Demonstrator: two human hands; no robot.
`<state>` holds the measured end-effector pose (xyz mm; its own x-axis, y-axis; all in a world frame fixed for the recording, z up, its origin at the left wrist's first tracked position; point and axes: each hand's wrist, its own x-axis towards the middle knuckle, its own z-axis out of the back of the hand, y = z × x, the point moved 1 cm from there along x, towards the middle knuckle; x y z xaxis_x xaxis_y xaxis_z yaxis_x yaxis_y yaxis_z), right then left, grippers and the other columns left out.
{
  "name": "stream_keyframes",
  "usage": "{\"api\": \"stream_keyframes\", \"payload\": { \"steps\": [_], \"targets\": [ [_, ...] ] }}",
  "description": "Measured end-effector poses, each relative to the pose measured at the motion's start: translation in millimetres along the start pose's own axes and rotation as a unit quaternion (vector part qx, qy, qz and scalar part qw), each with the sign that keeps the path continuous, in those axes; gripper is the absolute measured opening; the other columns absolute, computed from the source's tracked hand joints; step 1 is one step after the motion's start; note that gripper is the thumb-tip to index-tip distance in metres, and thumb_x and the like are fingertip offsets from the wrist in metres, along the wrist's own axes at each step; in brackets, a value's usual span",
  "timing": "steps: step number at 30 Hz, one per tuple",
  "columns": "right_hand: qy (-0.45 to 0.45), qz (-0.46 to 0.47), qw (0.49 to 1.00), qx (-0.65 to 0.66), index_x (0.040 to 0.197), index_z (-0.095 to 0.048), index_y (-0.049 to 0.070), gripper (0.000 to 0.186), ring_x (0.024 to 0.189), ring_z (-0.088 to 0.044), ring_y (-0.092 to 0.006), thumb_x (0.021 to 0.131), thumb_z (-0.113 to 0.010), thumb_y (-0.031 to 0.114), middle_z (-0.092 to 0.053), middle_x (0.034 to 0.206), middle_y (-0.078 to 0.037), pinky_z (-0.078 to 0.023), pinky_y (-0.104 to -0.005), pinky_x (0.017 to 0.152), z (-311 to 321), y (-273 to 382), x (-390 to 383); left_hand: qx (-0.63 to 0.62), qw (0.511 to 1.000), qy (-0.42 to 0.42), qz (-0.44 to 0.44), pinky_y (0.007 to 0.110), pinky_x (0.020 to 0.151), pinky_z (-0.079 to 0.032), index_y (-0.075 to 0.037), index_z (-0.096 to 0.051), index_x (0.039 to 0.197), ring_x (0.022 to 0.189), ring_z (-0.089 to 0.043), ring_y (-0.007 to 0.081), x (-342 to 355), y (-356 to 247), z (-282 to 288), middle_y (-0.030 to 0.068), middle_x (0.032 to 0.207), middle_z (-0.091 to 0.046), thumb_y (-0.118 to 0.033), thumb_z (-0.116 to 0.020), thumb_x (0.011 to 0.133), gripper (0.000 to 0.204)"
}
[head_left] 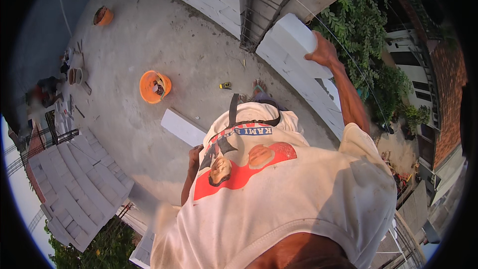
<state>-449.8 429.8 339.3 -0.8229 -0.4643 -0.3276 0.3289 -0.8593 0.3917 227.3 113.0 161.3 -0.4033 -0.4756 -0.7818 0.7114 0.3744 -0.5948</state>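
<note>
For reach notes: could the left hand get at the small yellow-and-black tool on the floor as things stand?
Probably not without stooping: the tool lies uncovered on grey concrete by the feet, while the left hand hangs beside the white shirt.

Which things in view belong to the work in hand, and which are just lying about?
In use, apparently:
white block gripped by the right hand
low white wall beside it

Apparently just lying about:
near orange bucket
far orange bucket
small yellow device
loose white slab
</note>
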Motion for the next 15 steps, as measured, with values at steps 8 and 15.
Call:
{"api": "stream_keyframes", "payload": {
  "steps": [8,15],
  "targets": [
    [-0.007,0.027,0.999,0.032,0.158,-0.045,0.007,0.111,0.131,-0.064,-0.0404,0.061,-0.095,0.030,-0.065,0.142,-0.024,-0.048,-0.0457,0.114,1.1,5.2,13.0,-0.018,0.996,-0.049,0.067,0.029,0.064,-0.053,0.000,-0.078,0.109,0.070,-0.066,0.0112,41.3,-8.1,-33.2,0.0029,0.084,-0.074,-0.032,-0.071,0.099,0.035],
    [-0.004,0.043,0.999,0.011,0.158,-0.046,0.008,0.111,0.131,-0.064,-0.0392,0.061,-0.095,0.030,-0.066,0.141,-0.023,-0.048,-0.0455,0.113,-1.9,-2.0,20.9,-0.002,0.998,-0.028,0.053,0.029,0.063,-0.052,0.002,-0.076,0.114,0.068,-0.062,0.0122,46.0,-34.5,-37.6,0.0019,0.081,-0.070,-0.031,-0.069,0.100,0.036]
  ]
}}
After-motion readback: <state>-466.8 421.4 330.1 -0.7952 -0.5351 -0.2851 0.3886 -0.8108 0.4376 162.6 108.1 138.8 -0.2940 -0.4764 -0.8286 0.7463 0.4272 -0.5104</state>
